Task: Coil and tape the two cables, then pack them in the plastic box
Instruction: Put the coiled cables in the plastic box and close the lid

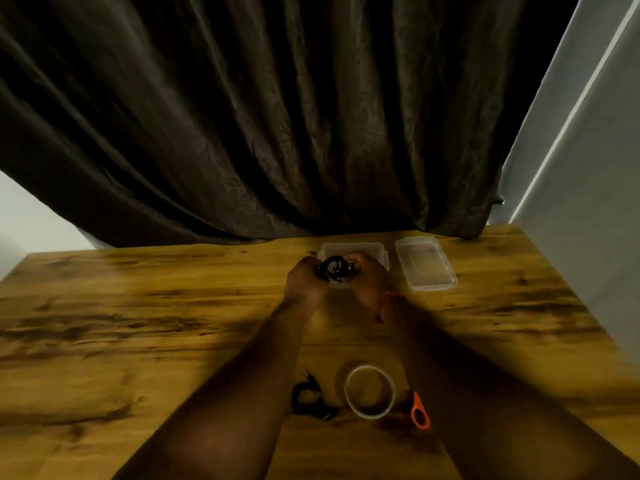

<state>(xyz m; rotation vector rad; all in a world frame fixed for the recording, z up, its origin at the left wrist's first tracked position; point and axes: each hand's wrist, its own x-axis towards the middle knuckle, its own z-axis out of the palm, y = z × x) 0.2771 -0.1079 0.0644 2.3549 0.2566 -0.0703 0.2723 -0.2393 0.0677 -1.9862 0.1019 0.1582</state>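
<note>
Both hands, left hand [306,277] and right hand [369,277], grasp one coiled cable [336,269] over the plastic box [375,252] at twelve o'clock; taping looks done, though blurred. The second cable [308,398] waits at six o'clock on the desk [138,323], apparently unpacked.

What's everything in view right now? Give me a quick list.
coiled cable: one, black, held by both hands over the box
second cable: one, black, on the near table left of the tape
box: one, clear plastic, far middle of the table
lid: one, clear plastic, flat on the table right of the box
tape roll: one, clear, near middle of the table
scissors: one, orange handle, right of the tape
table: one, brown wood
curtain: one, dark, behind the table
left hand: grips the coil
right hand: grips the coil
</note>
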